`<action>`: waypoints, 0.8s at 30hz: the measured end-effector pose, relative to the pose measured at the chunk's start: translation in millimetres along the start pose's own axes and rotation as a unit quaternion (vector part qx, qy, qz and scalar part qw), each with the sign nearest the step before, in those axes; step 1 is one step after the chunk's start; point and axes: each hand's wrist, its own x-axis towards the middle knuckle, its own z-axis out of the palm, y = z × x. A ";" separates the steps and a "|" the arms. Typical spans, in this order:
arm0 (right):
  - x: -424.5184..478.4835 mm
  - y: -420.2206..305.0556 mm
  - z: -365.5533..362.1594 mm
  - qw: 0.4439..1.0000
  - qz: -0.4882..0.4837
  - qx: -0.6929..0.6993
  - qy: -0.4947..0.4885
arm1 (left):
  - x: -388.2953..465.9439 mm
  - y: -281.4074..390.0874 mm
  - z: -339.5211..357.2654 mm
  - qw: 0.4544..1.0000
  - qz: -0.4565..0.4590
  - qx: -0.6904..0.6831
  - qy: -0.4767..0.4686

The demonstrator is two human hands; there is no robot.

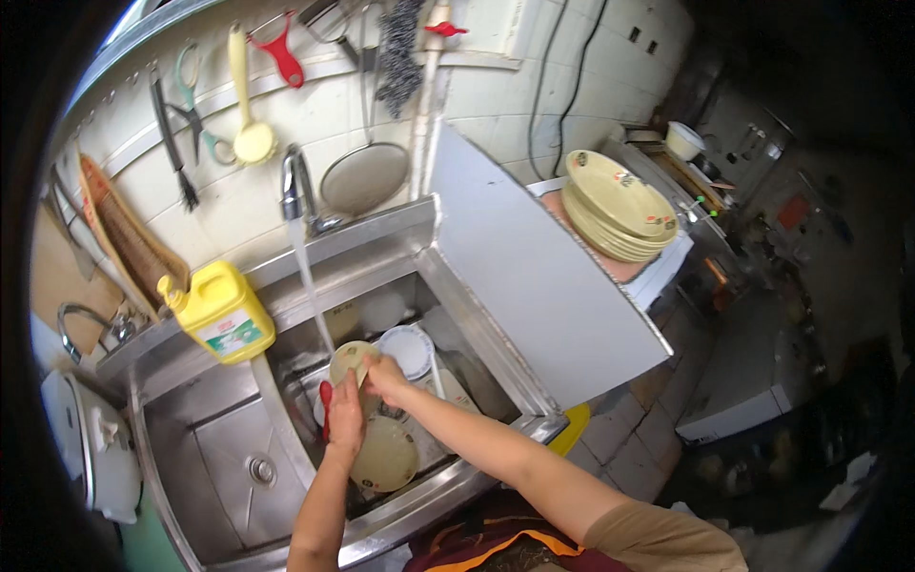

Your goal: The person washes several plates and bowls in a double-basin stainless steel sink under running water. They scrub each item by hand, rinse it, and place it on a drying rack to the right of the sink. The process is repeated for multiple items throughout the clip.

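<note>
Over the right-hand basin of a steel double sink (270, 390), my left hand (347, 415) and my right hand (386, 379) hold a small cream bowl (349, 357). My left fingers lie along its near side, while my right fingers grip its right edge. Water from the chrome faucet (292, 189) falls beside the bowl's far left edge. Below my hands a round cream plate (386, 457) lies in the basin. Farther back are a white bowl with a blue patterned rim (406, 352) and other dishes partly under water. A red handle (326, 411) shows left of my left hand.
A yellow pump jug (227, 314) stands on the sink divider's back end. A grey panel (529, 286) rises along the right side, with stacked cream plates (622, 207) beyond. Utensils, including a yellow brush (251, 139) and a strainer (364, 179), hang on the wall.
</note>
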 end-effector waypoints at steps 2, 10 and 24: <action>5.1 7.3 24.5 0.993 -0.033 0.097 0.050 | -6.9 3.2 -7.7 1.000 0.007 -0.001 0.022; -45.6 -31.5 45.4 0.992 0.016 0.108 -0.057 | -19.3 6.5 -36.1 0.979 0.013 -0.175 0.105; -56.7 -27.1 14.8 0.986 -0.006 0.159 -0.047 | 43.5 -11.2 -3.2 0.984 -0.054 -0.166 0.026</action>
